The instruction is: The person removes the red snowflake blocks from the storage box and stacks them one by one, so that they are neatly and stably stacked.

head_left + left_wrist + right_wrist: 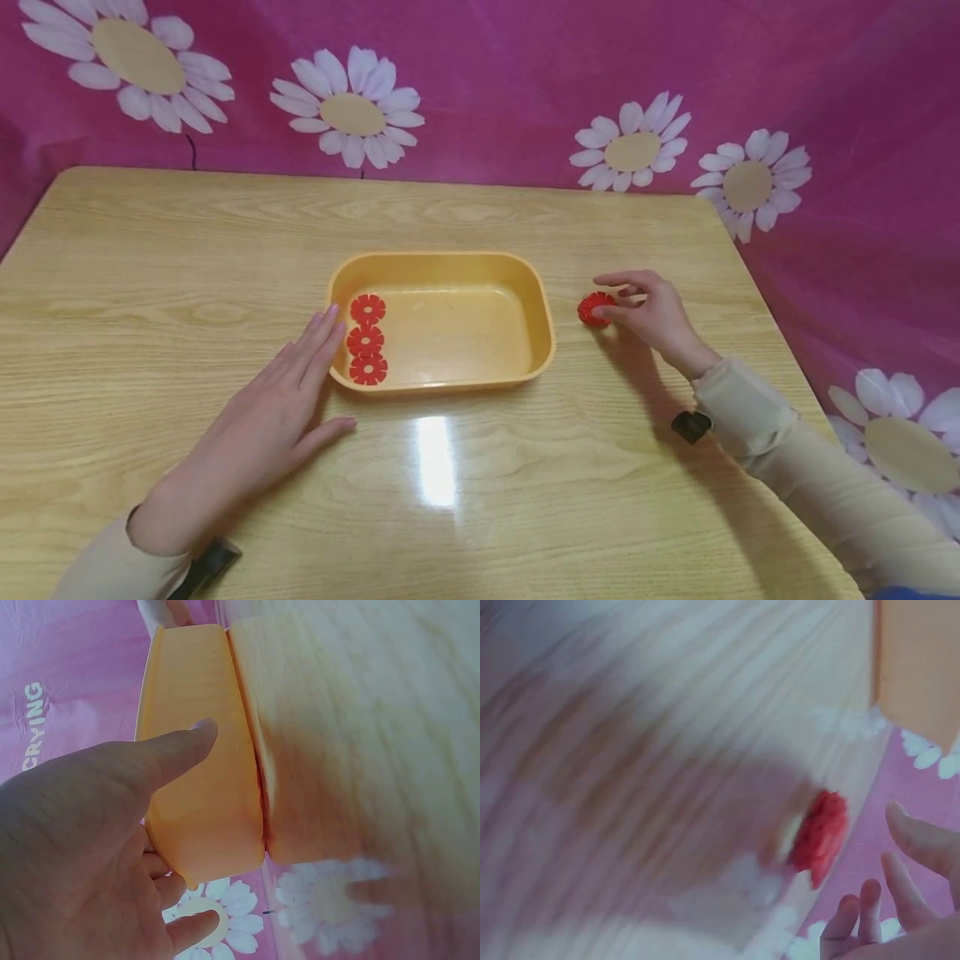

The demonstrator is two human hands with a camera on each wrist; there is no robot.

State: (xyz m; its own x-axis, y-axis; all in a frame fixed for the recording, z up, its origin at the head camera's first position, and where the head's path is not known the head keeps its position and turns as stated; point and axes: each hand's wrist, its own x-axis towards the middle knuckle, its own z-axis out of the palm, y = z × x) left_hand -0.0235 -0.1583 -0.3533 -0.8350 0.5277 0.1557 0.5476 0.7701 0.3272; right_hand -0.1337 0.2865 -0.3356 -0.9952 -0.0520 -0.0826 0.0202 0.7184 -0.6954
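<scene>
Three red notched discs (pixel 367 340) lie in a column along the left end of the yellow tray (pixel 480 386). The left hand (pixel 258 412) rests against the tray's left wall with its fingers straight; the left wrist view shows that hand (pixel 112 802) beside the tray's outer wall (pixel 202 825). To the right of the tray, a small stack of red discs (pixel 595 309) stands on the table, with the right hand (pixel 654 317) around it, thumb and fingers apart. In the right wrist view there is space between the stack (pixel 821 836) and the right hand's spread fingers (pixel 900 900).
The wooden table (pixel 187 242) has a pink cloth (pixel 495 92) with white daisies behind it and along its right side. A dark band (pixel 692 426) is at the right wrist and another (pixel 210 567) at the left.
</scene>
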